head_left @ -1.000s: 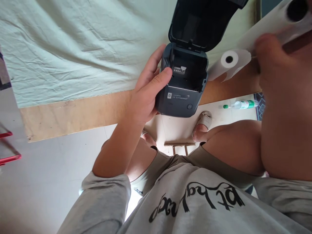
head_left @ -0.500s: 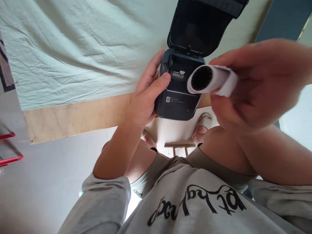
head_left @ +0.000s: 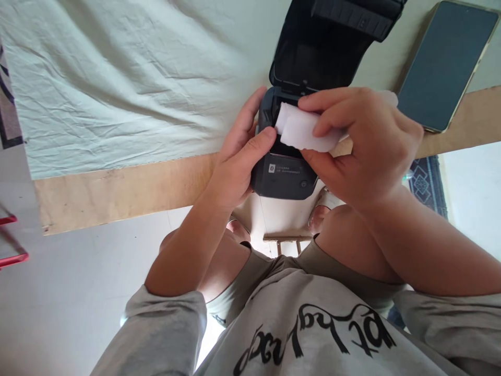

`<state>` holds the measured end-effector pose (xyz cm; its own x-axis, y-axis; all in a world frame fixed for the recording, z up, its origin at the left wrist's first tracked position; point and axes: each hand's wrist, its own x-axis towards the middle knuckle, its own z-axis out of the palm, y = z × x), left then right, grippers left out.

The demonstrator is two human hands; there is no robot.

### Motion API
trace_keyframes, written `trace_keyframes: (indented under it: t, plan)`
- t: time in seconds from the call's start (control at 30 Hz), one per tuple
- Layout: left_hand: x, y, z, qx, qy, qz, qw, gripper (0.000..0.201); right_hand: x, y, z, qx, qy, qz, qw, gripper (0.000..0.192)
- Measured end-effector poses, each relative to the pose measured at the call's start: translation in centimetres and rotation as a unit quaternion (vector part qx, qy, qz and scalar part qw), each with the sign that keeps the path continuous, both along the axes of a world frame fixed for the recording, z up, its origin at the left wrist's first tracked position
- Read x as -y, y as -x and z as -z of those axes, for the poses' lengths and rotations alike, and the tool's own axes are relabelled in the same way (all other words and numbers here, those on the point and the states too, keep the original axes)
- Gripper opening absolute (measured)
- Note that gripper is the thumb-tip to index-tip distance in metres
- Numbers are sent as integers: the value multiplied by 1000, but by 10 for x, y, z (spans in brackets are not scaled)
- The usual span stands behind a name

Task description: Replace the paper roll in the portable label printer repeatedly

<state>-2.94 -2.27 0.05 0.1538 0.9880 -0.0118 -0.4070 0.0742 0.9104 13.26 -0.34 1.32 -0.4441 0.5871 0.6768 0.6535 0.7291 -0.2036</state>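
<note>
I see the risk first: the roll (head_left: 303, 130) sits over the open bay of the printer (head_left: 287, 167), and its loose end could fold under or feed the wrong way round if it drops in crooked. The printer overhangs the near edge of the table (head_left: 117, 183), so a hard push down could tip it off towards my knees. The lid (head_left: 321, 52) stands open behind the bay; my knuckles are close to it and could knock it shut onto the paper.

My right hand (head_left: 360, 146) is closed around the roll, thumb below and fingers (head_left: 324, 102) curled over the top, holding it just above the bay, touching or nearly touching the printer's rim; I can't tell which. My left hand (head_left: 235, 162) clasps the printer's left side, thumb (head_left: 254, 143) pressed on its top edge beside the bay, fingers wrapped behind.

A phone (head_left: 444, 62) lies on the table to the right of the printer, apart from it. A pale cloth (head_left: 117, 78) covers the table to the printer's left.
</note>
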Motion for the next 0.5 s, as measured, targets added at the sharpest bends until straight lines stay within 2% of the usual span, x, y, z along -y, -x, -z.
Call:
trace_keyframes:
  t: [0.13, 0.33, 0.43, 0.5]
  plan:
    - [0, 2, 1, 10, -1, 9, 1000, 39, -1, -4, 0, -7, -23, -7, 1000, 11]
    - [1, 3, 2, -28, -18, 16, 999, 63, 1, -11, 4, 23, -23, -93, 995, 23]
    - [2, 4, 3, -62, -25, 17, 998, 74, -1, -18, 1, -73, -34, -58, 995, 24]
    - [1, 5, 4, -72, -33, 22, 997, 77, -5, -22, -2, -145, 13, -13, 989, 30]
